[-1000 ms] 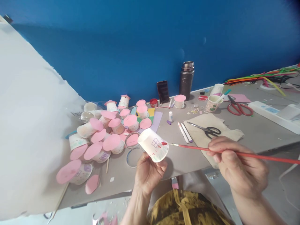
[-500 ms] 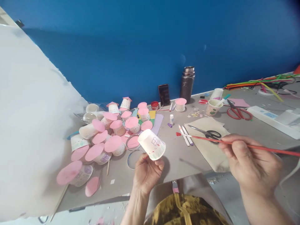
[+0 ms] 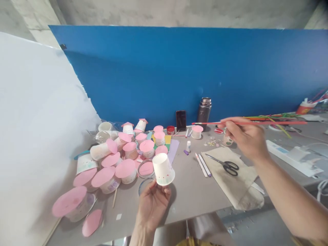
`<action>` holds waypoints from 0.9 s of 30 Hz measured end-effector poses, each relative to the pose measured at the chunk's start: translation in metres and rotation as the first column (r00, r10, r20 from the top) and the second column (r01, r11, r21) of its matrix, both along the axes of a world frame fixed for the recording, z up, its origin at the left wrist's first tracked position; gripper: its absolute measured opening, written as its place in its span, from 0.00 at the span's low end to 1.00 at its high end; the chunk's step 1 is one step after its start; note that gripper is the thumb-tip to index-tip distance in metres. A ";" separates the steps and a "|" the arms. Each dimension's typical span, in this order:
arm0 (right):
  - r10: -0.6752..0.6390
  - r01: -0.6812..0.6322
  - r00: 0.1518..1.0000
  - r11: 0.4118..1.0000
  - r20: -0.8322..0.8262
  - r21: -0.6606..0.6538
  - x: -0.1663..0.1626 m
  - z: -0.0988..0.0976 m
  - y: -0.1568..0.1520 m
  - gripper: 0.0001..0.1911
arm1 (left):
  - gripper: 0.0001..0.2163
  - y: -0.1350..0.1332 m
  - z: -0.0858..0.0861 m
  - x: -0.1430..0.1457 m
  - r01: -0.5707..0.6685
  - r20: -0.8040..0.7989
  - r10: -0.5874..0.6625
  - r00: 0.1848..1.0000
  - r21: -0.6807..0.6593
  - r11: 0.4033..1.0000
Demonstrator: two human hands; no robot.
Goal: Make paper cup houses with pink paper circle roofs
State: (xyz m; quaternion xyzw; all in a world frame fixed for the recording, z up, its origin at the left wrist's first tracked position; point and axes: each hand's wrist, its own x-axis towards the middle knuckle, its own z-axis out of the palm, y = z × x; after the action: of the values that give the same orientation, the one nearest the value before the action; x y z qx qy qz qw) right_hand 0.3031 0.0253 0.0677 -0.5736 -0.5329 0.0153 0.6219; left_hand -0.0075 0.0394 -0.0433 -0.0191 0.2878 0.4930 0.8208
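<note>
A white paper cup (image 3: 162, 169) painted with small red and green marks is tilted in my left hand (image 3: 153, 205), its fingers closed around the rim end. My right hand (image 3: 243, 138) grips a long red paintbrush (image 3: 276, 122), raised over the right side of the table. The brush lies nearly level, its tip pointing left in front of the thermos. Close to my left hand is a round open tin (image 3: 140, 187), partly hidden behind the fingers. A small red paint pot (image 3: 170, 130) stands left of the phone, apart from the brush.
Several cups with pink paper discs (image 3: 125, 169) crowd the left side. A phone (image 3: 181, 120) and a thermos (image 3: 204, 114) stand by the blue board. Scissors (image 3: 228, 167) lie on a beige cloth (image 3: 225, 189), beside markers (image 3: 204, 165). A power strip (image 3: 292, 157) lies right.
My right hand has lifted the brush away, up toward the thermos. The cup has turned in my left hand, so its drawn window now faces right. The view has tilted up.
</note>
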 end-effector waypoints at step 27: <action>0.282 -0.005 0.882 0.807 0.378 -0.591 -0.052 0.009 0.281 0.19 | 0.07 0.006 -0.056 -0.016 0.175 0.149 -0.185 0.971 0.075 0.982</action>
State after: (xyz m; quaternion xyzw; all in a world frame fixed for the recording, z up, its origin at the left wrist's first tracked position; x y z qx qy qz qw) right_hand 0.2513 0.3059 0.0769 -0.6783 -0.6745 0.0909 0.2768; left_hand -0.0236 0.0454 -0.0990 -0.0062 0.2082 0.4220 0.8823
